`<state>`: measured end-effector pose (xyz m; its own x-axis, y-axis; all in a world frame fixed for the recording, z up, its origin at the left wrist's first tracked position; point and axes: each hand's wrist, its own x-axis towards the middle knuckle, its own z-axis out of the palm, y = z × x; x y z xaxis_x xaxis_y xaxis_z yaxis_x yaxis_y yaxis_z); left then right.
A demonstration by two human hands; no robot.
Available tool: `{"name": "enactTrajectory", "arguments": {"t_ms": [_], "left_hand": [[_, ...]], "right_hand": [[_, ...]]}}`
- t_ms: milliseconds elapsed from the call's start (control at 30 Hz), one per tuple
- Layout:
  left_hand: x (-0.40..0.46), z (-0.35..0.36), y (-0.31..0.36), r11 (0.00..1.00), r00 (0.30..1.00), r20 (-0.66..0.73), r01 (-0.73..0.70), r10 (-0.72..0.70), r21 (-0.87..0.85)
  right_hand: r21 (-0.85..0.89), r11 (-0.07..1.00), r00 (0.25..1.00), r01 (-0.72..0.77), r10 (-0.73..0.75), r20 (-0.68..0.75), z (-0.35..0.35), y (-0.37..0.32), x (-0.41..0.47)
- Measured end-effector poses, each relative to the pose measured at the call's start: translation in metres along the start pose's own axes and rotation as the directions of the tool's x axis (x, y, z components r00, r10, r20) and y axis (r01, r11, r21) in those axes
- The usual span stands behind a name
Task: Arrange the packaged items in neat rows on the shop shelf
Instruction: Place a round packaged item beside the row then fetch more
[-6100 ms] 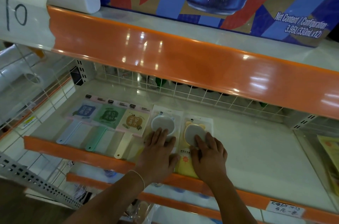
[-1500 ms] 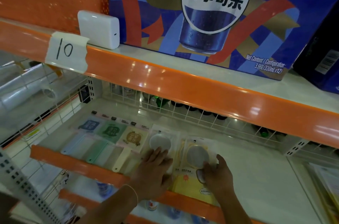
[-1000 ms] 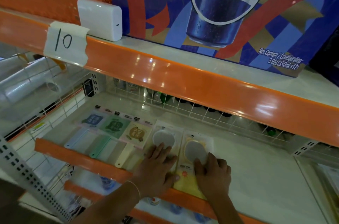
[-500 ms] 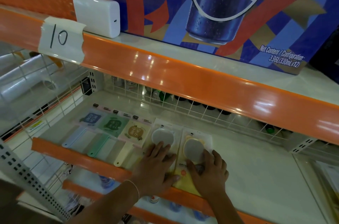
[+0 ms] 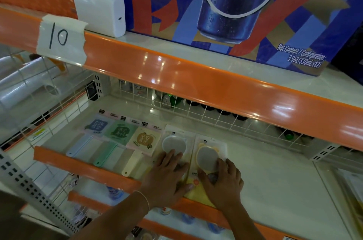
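Note:
Five flat packs lie in a row on the white shelf [image 5: 275, 171]. At the left are a blue pack [image 5: 96, 126], a green pack [image 5: 119, 132] and a beige pack [image 5: 144, 139], each with a long handle pointing toward me. Beside them lie a white pack with a round mirror [image 5: 173, 142] and a yellow pack with a round mirror [image 5: 206, 158]. My left hand [image 5: 167, 178] rests flat on the white pack's lower half. My right hand [image 5: 224, 182] presses on the yellow pack, fingers spread over its lower part.
An orange lip [image 5: 84, 169] runs along the shelf front. A wire grid [image 5: 206, 115] backs the shelf, with cans behind it. The upper shelf [image 5: 196, 82] overhangs, carrying a Pepsi carton [image 5: 235, 3], a white box [image 5: 100, 11] and a "10" label [image 5: 60, 39].
My right hand has shifted slightly on the yellow pack, nudging it beside the white one. My left hand stays on the white pack. The view has dipped a little.

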<state>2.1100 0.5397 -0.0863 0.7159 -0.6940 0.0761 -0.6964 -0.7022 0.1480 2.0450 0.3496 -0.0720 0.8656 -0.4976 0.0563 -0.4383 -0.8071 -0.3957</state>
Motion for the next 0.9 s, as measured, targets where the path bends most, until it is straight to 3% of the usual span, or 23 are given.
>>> {"name": "enactTrajectory", "arguments": {"t_ms": [133,200,267,633,900], "left_hand": [[0.000,-0.002,0.000,1.000,0.999,0.031,-0.006,0.006,-0.006],[0.000,-0.003,0.001,1.000,1.000,0.027,-0.004,0.005,-0.013],[0.000,-0.004,0.000,1.000,1.000,-0.002,0.002,-0.002,-0.022],[0.000,-0.007,0.002,1.000,0.998,0.068,0.004,-0.006,0.017],[-0.002,-0.010,0.003,0.999,0.999,0.031,0.010,-0.009,-0.032]], "right_hand": [[0.222,0.975,0.998,0.010,0.002,-0.058,-0.002,0.007,0.001],[0.426,0.903,0.992,-0.055,0.097,-0.077,-0.007,0.013,0.001],[0.523,0.841,0.980,-0.137,0.193,-0.053,-0.011,0.017,0.000],[0.499,0.862,0.979,-0.084,0.164,-0.119,-0.006,0.019,0.000],[0.525,0.848,0.979,-0.071,0.160,-0.126,-0.007,0.019,0.000]]}}
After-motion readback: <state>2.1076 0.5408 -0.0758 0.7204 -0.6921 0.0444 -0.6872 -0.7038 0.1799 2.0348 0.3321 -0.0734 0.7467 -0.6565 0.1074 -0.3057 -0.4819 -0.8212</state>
